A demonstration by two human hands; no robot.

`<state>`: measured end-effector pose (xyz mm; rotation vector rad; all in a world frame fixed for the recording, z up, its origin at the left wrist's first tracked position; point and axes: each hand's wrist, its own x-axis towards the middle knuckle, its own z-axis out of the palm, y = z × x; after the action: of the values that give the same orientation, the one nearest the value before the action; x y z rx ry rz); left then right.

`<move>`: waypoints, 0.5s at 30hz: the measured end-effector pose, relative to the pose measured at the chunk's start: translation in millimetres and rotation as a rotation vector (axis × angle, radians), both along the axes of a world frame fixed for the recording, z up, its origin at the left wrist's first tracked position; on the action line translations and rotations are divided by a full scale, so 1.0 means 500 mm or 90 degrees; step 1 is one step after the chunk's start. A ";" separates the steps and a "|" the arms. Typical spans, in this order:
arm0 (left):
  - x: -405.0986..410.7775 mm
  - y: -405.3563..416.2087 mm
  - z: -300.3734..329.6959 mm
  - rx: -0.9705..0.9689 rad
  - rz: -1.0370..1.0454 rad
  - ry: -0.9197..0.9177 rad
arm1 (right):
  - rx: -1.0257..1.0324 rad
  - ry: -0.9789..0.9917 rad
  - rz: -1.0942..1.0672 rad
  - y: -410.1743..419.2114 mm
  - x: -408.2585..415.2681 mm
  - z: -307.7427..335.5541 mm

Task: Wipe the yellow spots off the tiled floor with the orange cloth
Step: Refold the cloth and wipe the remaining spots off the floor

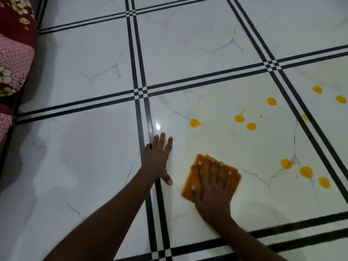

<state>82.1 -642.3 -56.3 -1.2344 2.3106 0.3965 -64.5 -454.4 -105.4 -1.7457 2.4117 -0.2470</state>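
Floor tiles (197, 44), blurred orange cloth (190, 187)

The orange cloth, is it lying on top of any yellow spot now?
No, the orange cloth lies under the right hand on bare tile, apart from the nearest yellow spot.

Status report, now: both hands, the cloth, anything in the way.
Right hand flat, pressing orange cloth on tiled floor. Left hand flat on floor, no grip. Yellow spots unwiped, ahead and right. Path unobstructed.
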 end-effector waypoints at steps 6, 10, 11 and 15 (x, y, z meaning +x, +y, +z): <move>0.033 -0.014 -0.039 -0.008 -0.012 0.053 | -0.021 0.056 -0.026 -0.243 -0.208 -0.034; 0.018 -0.032 -0.022 -0.001 -0.004 0.063 | -0.013 0.045 -0.228 -0.121 -0.145 -0.019; 0.014 -0.049 -0.009 -0.005 0.007 0.084 | -0.001 0.037 -0.215 -0.080 -0.105 -0.014; 0.014 -0.131 0.025 -0.019 0.021 0.048 | -0.013 -0.035 -0.049 -0.087 0.016 -0.012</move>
<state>89.2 -707.9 -43.7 -1.2935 2.3705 0.4288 -56.6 -498.1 -111.3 -1.6344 2.4487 -0.3258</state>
